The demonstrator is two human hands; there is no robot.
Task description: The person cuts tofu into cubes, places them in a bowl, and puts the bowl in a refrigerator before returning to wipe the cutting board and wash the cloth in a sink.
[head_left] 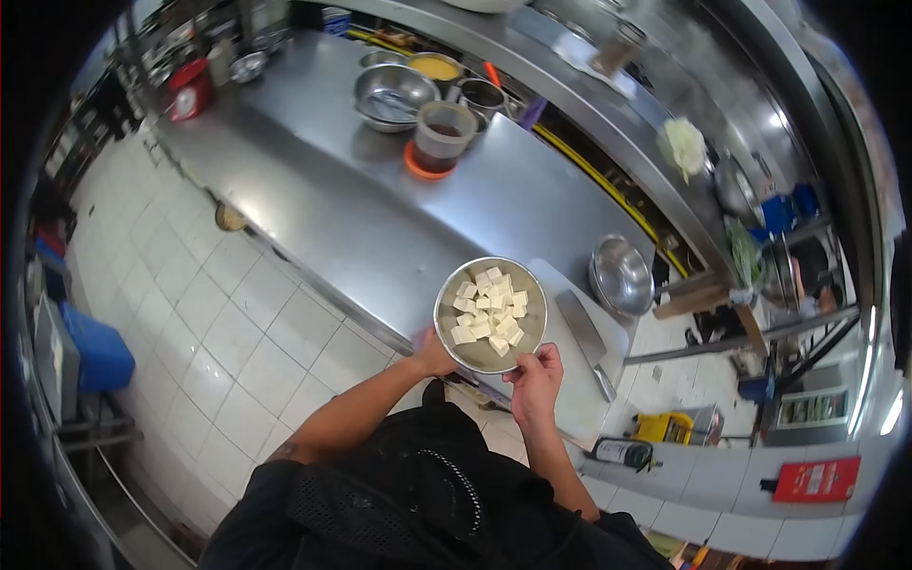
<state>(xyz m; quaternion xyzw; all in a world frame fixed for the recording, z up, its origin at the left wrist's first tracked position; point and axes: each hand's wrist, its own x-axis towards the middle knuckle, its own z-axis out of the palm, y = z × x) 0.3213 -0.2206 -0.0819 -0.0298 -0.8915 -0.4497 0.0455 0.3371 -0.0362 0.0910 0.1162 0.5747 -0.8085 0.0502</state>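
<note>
A round metal bowl [444,328] holds many pale white cubes [486,306]. My left hand [436,352] is at the bowl's lower left side, its fingers mostly hidden behind the bowl. At the lower right, my right hand [536,373] pinches the rim with thumb and fingers. The bowl is held over the near edge of a white cutting board [560,380]. On that board, right of the bowl, lies a cleaver [582,328] with its handle toward me.
An empty metal bowl [621,275] sits right of the board. Farther back on the steel table [332,209] are a plastic container [444,138] of dark liquid on an orange base, metal bowls [394,95] and a red scale [190,90]. A steel shelf [570,100] runs above.
</note>
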